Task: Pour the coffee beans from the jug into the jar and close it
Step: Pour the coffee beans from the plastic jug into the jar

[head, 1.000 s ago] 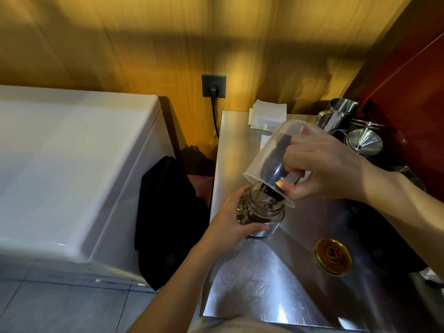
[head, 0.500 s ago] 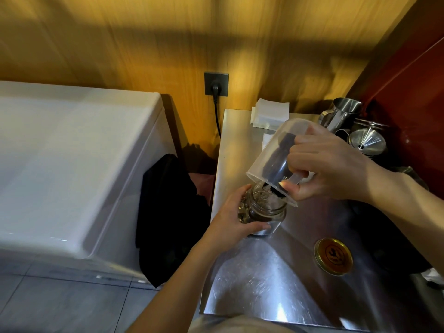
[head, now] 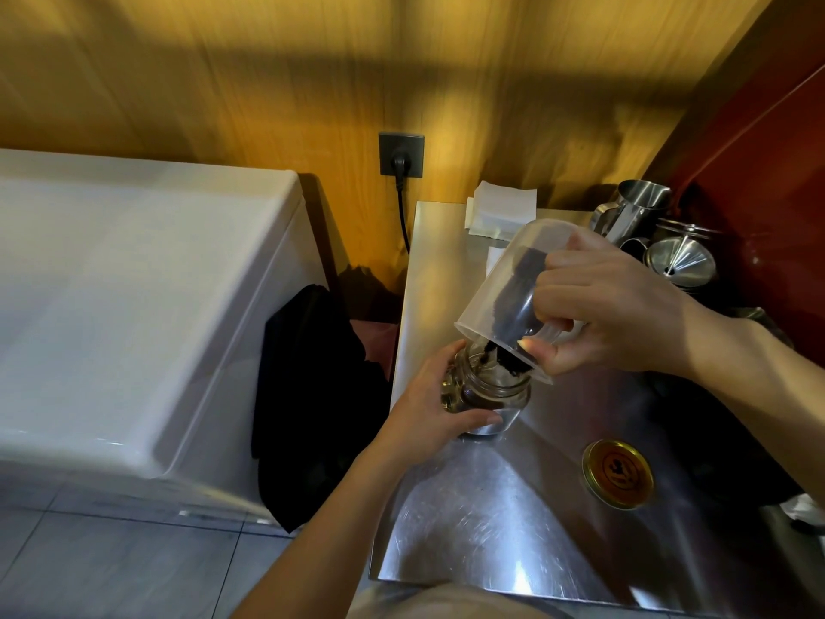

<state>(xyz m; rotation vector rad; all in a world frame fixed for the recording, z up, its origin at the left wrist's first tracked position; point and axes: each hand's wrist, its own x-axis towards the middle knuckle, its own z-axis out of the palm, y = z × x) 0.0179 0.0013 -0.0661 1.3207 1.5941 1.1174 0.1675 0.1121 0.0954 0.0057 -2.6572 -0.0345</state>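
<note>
On the steel worktop (head: 513,520), the jar (head: 489,395) is steadied by the left hand (head: 428,404); at its 1 o'clock, the tilted jug (head: 504,297) is gripped closed by the right hand (head: 598,310). The tilt should be eased gradually, so the coffee beans (head: 513,306) stay centred over the mouth; the lid (head: 618,473) waits at 4 o'clock.

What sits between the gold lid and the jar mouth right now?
The jug, tipped over the jar by the right hand, covers the mouth while beans pour. The lid lies apart on the steel counter, nothing on the bare steel between. The left hand grips the jar's side.
</note>
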